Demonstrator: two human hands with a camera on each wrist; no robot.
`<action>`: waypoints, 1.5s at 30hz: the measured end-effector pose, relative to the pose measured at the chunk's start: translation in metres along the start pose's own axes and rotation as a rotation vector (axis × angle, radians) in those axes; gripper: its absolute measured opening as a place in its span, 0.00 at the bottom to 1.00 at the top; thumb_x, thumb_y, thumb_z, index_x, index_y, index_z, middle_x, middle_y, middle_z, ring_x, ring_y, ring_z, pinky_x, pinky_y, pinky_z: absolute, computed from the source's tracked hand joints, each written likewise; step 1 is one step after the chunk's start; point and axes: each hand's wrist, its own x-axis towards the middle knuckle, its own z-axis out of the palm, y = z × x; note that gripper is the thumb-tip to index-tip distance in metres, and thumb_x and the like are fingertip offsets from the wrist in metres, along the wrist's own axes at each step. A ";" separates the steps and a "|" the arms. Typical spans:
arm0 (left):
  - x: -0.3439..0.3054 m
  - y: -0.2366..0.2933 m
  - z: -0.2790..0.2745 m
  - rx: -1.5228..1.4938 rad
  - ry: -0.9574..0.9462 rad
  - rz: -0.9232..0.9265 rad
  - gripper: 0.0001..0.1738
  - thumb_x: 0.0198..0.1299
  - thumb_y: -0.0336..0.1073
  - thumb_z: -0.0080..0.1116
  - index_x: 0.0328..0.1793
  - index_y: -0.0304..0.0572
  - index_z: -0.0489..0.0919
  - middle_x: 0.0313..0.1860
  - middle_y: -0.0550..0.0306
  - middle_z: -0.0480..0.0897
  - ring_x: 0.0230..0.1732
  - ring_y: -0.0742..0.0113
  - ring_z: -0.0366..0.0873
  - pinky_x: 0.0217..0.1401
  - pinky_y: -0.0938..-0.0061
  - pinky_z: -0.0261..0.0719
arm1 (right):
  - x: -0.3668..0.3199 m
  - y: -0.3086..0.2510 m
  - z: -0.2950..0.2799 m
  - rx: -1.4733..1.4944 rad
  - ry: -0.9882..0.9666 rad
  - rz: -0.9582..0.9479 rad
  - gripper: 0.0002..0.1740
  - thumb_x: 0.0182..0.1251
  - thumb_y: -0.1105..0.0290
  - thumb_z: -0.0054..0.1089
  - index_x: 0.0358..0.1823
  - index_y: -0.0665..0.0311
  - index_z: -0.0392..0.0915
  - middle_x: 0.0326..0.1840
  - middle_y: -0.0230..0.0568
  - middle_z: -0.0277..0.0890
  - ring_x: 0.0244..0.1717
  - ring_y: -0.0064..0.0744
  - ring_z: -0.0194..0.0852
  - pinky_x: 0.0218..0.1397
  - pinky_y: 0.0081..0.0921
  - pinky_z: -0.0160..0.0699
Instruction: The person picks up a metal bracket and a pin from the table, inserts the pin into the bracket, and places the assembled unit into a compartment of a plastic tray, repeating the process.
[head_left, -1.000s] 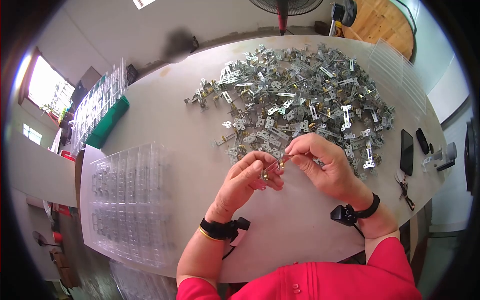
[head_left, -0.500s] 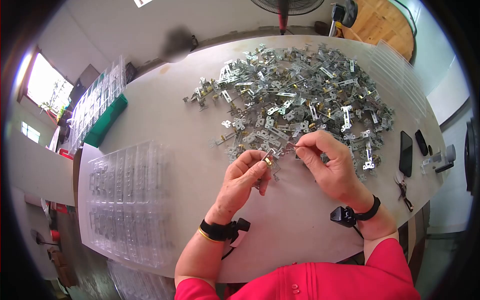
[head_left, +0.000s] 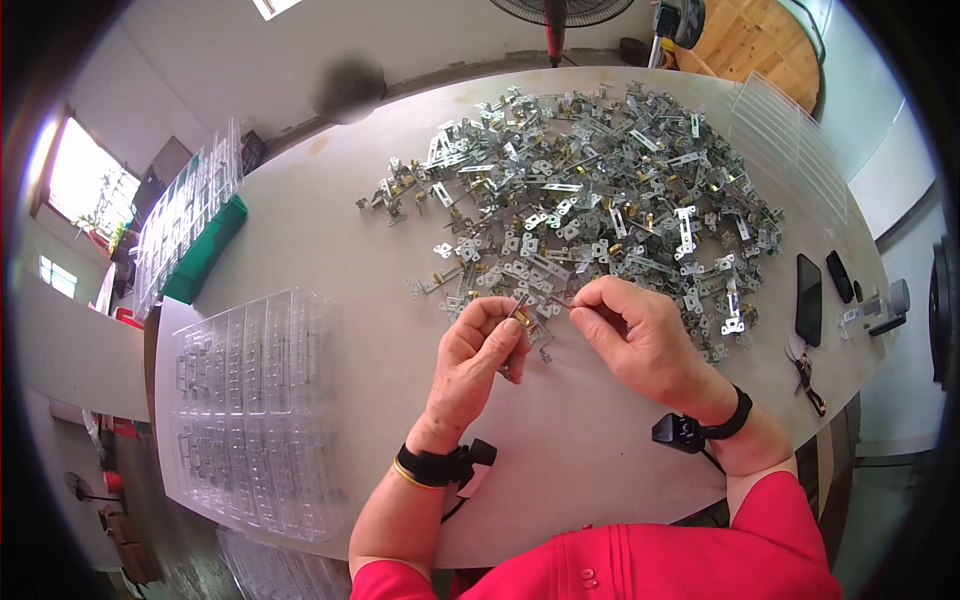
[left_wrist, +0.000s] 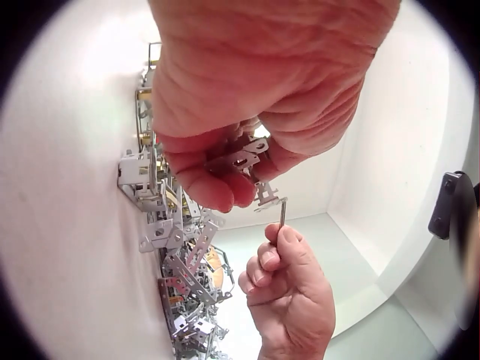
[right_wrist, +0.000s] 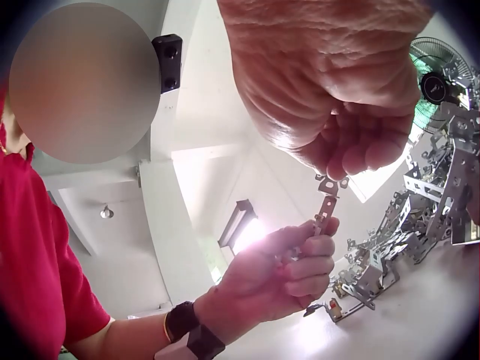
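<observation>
"Where is the metal bracket (left_wrist: pixel 249 157) held?"

"Above the counter (head_left: pixel 570 450), on the near side of the heap of metal parts (head_left: pixel 600 190); it is gripped by the left hand (head_left: pixel 472 352), its long axis pointed toward the right hand (head_left: pixel 640 332)"

"And what is held there?"

"A thin metal piece (left_wrist: pixel 282 213), pinched by thumb and fingertips, its tip seen near the bracket's free end; whether contact is made cannot be told"

"Which of the hands is nearer the bracket?"

"The left, by which it is partly hidden"
</observation>
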 end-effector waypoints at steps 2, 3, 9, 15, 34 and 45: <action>0.000 -0.001 0.001 0.026 -0.002 0.009 0.14 0.76 0.36 0.57 0.60 0.35 0.75 0.36 0.58 0.81 0.29 0.73 0.76 0.29 0.79 0.76 | 0.000 -0.002 0.000 -0.002 0.007 -0.006 0.04 0.72 0.72 0.65 0.42 0.64 0.79 0.29 0.40 0.80 0.25 0.25 0.75 0.30 0.26 0.73; 0.000 -0.001 0.001 0.047 0.010 0.025 0.14 0.76 0.36 0.57 0.60 0.36 0.75 0.36 0.58 0.81 0.29 0.74 0.76 0.29 0.80 0.76 | 0.000 -0.002 0.000 -0.002 0.011 -0.013 0.04 0.72 0.72 0.64 0.42 0.64 0.79 0.29 0.40 0.80 0.25 0.26 0.75 0.30 0.27 0.73; -0.001 0.001 0.004 0.101 0.029 0.084 0.12 0.76 0.33 0.57 0.60 0.36 0.75 0.37 0.59 0.81 0.30 0.77 0.75 0.30 0.81 0.75 | -0.002 0.005 0.003 0.057 -0.023 0.036 0.11 0.74 0.73 0.62 0.53 0.65 0.75 0.29 0.40 0.81 0.27 0.27 0.78 0.32 0.27 0.75; -0.004 0.002 0.010 0.198 0.018 0.092 0.11 0.75 0.29 0.57 0.60 0.35 0.76 0.37 0.61 0.81 0.31 0.79 0.74 0.32 0.82 0.74 | -0.001 0.005 0.004 0.169 -0.086 0.089 0.15 0.76 0.72 0.58 0.60 0.67 0.71 0.28 0.39 0.80 0.29 0.24 0.79 0.35 0.25 0.76; -0.005 -0.002 0.016 0.658 -0.098 0.321 0.10 0.73 0.29 0.60 0.56 0.36 0.78 0.37 0.65 0.82 0.37 0.80 0.75 0.41 0.82 0.76 | 0.000 0.010 0.003 0.051 -0.026 0.012 0.05 0.73 0.71 0.63 0.45 0.64 0.80 0.37 0.33 0.72 0.28 0.20 0.69 0.33 0.21 0.71; 0.001 0.002 0.000 -0.136 0.038 0.058 0.10 0.75 0.34 0.55 0.56 0.37 0.77 0.32 0.57 0.79 0.25 0.70 0.76 0.28 0.76 0.75 | -0.001 0.003 0.002 0.317 -0.015 0.182 0.05 0.78 0.69 0.60 0.46 0.63 0.78 0.23 0.22 0.71 0.25 0.09 0.63 0.27 0.17 0.63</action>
